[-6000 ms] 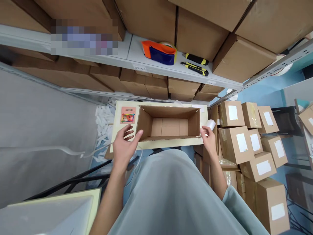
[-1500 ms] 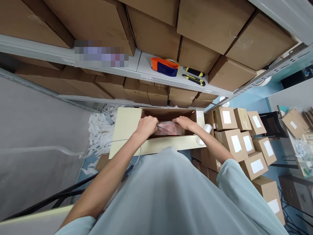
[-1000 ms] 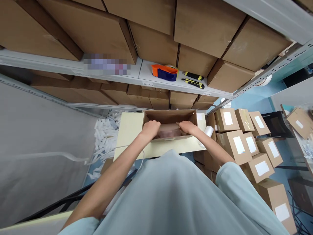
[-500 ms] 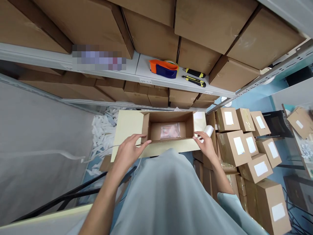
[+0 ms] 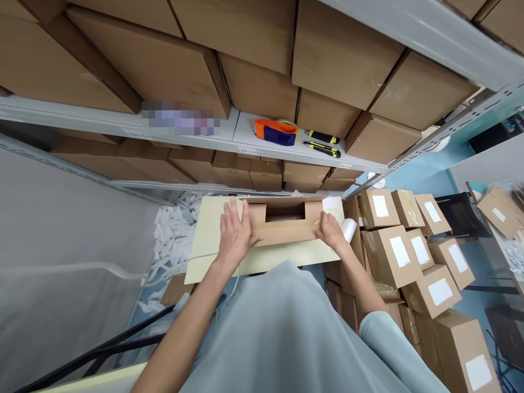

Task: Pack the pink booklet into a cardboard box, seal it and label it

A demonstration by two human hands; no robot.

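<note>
A cardboard box (image 5: 282,234) lies on a pale yellow tabletop (image 5: 210,232). Both its short end flaps are folded inward, and the near long flap leans in over them. Between the flaps a dark gap remains, so the contents are mostly hidden. My left hand (image 5: 235,232) presses flat against the box's left end, fingers outstretched and thumb along the near side. At the right end, my right hand (image 5: 329,229) has its fingers curled onto the box's corner and flap edge.
A white roll (image 5: 348,230) stands right of the tabletop. On the shelf ahead are an orange and blue tape dispenser (image 5: 276,132) and utility knives (image 5: 322,148). Labelled cartons (image 5: 393,255) are stacked to the right; white paper scraps (image 5: 174,232) heap up at left.
The box's end flaps and near flap have been folded inward, covering most of the clear packet inside. My left hand has moved up and flattened; my right fingers have curled onto the corner.
</note>
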